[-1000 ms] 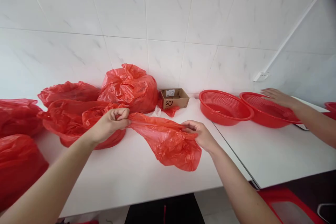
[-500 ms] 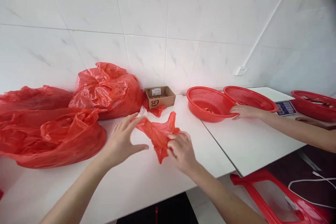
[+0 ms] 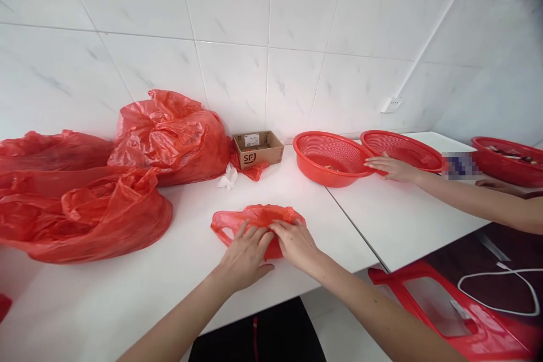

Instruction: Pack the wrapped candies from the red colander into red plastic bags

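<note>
A small red plastic bag (image 3: 263, 213) lies spread on the white table in front of me, a handle loop showing at its left. My left hand (image 3: 245, 257) rests with its fingers on the near side of the bag, thumb held apart. Close beside it, my right hand (image 3: 297, 244) has its fingers curled over the bag's near edge; its thumb is hidden. The fingertips of both hands almost meet at the bag's middle.
Large red plastic bags (image 3: 169, 141) fill the table's left side. Behind stand a cardboard box (image 3: 259, 154) and a crumpled white tissue (image 3: 229, 177). A co-worker's hand (image 3: 392, 168) touches a red basket (image 3: 331, 178). More red baskets (image 3: 403, 150) stand right; a red stool (image 3: 449, 308) is below.
My left hand has come right onto the bag. The bag has gone from dangling in my right hand to lying spread on the table. The co-worker's hand stays at the basket.
</note>
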Motion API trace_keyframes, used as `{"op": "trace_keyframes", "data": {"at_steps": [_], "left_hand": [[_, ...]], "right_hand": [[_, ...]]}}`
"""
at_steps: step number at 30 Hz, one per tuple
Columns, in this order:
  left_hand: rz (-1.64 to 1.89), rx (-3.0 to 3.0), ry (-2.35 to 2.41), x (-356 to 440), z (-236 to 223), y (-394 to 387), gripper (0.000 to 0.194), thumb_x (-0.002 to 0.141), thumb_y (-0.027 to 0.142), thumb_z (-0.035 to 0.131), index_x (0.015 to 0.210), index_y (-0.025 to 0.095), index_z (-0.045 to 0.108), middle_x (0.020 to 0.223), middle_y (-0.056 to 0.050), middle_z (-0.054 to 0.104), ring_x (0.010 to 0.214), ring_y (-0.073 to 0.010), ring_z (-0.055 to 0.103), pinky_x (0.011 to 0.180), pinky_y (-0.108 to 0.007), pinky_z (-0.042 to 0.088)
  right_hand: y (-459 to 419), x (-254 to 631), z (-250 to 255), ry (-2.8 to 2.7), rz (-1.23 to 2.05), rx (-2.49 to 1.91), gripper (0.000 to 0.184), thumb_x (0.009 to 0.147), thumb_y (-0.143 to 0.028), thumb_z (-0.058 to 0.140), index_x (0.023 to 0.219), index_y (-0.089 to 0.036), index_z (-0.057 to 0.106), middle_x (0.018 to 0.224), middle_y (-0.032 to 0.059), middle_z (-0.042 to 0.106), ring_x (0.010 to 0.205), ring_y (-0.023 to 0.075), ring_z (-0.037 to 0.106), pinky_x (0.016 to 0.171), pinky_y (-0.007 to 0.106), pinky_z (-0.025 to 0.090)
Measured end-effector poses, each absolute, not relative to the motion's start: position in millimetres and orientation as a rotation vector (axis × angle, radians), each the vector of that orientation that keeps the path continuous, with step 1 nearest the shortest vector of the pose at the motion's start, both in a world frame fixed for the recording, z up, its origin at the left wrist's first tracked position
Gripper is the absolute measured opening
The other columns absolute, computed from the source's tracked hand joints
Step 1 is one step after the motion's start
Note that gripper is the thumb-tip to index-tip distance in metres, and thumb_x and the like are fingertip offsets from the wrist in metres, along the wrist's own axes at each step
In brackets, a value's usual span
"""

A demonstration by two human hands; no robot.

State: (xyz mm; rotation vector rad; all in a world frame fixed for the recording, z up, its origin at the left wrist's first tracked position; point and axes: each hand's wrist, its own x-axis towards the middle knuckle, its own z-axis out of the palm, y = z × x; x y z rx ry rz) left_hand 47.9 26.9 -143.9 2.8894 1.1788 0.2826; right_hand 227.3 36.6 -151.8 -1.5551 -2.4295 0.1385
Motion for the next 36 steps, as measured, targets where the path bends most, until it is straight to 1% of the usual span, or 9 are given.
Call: {"op": "trace_keyframes", "data": {"at_steps": [5,8,13,17,20,24,27,31,36], "left_hand": [[0.056,2.866,1.304,49.1,-138.9,34.1,0.031,0.080,0.046,0.064,0.090,0.016,0.069,0.072,-0.007,0.069,0.082,-0.0281,0.065,0.109,-0.059,0.025],[-0.056,2.807,1.455,23.7,-120.7,37.2,0.054,0.080,0.066,0.053,0.080,0.016,0.073,0.062,-0.010,0.067,0.075,-0.0313,0.065,0.105,-0.069,0.018],[-0.060,2.820,1.725,8.6,-98.8,30.6,0.066,0.084,0.070,0.041,0.077,0.015,0.077,0.086,-0.018,0.069,0.091,-0.0353,0.062,0.107,-0.070,0.009],[0.317,2.861,1.751,22.1,-97.8,18.7,0.046,0.091,0.054,0.044,0.089,0.021,0.076,0.118,-0.014,0.064,0.107,-0.0335,0.057,0.108,-0.069,0.007],[0.595,2.711,1.963,26.3,-101.4,14.6,0.037,0.093,0.043,0.044,0.082,0.026,0.076,0.144,-0.010,0.045,0.131,-0.0365,0.038,0.109,-0.067,0.008],[0.614,2.227,2.261,16.0,-118.3,11.1,0.031,0.090,0.037,0.045,0.093,0.028,0.075,0.152,-0.013,0.028,0.137,-0.0430,0.027,0.102,-0.068,0.025],[0.532,1.914,2.127,-0.8,-136.6,6.5,0.036,0.086,0.033,0.048,0.117,0.030,0.066,0.155,-0.013,0.018,0.115,-0.0356,0.055,0.089,-0.051,0.047],[0.669,1.679,1.985,-23.6,-149.4,-1.9,0.048,0.084,0.034,0.043,0.129,0.028,0.056,0.138,-0.009,0.049,0.083,-0.0201,0.066,0.073,-0.033,0.054],[0.722,1.710,1.763,-35.2,-146.3,-17.0,0.052,0.072,0.028,0.047,0.122,0.026,0.060,0.125,-0.002,0.062,0.106,-0.0223,0.062,0.090,-0.032,0.050]], "right_hand": [[50.1,251.0,-133.0,-2.434,0.187,-1.898,0.026,0.087,-0.019,0.053,0.110,-0.018,0.065,0.107,0.0115,0.070,0.095,0.0256,0.066,0.092,0.040,0.040],[59.6,278.0,-118.8,-2.345,0.198,-2.087,0.046,0.080,-0.024,0.065,0.124,-0.015,0.058,0.114,0.0182,0.066,0.099,0.0314,0.065,0.089,0.043,0.041],[57.9,285.2,-100.7,-2.358,0.337,-2.053,0.058,0.077,-0.038,0.068,0.132,-0.023,0.053,0.120,0.0120,0.065,0.099,0.0300,0.065,0.080,0.038,0.047],[48.6,284.1,-80.5,-2.314,0.640,-1.674,0.040,0.087,-0.049,0.056,0.122,-0.030,0.061,0.120,0.0010,0.066,0.103,0.0190,0.064,0.084,0.028,0.049],[59.6,302.4,-64.8,-2.061,0.588,-1.363,0.034,0.095,-0.045,0.044,0.118,-0.026,0.061,0.122,0.0013,0.065,0.110,0.0151,0.060,0.091,0.026,0.047],[101.7,344.2,-62.2,-1.944,0.070,-1.798,0.040,0.090,-0.035,0.054,0.128,-0.022,0.053,0.132,0.0078,0.058,0.122,0.0226,0.052,0.102,0.037,0.038],[126.7,364.3,-72.4,-1.965,-0.022,-2.010,0.044,0.082,-0.021,0.063,0.126,-0.016,0.056,0.127,0.0153,0.060,0.119,0.0305,0.054,0.102,0.046,0.035],[128.1,344.7,-86.5,-2.046,0.002,-1.943,0.029,0.091,-0.018,0.049,0.117,-0.019,0.062,0.116,0.0121,0.066,0.110,0.0262,0.060,0.099,0.041,0.036],[117.4,290.6,-84.6,-2.211,0.293,-1.686,0.048,0.094,-0.046,0.048,0.139,-0.031,0.043,0.121,0.0045,0.064,0.110,0.0189,0.061,0.086,0.028,0.046]]}}
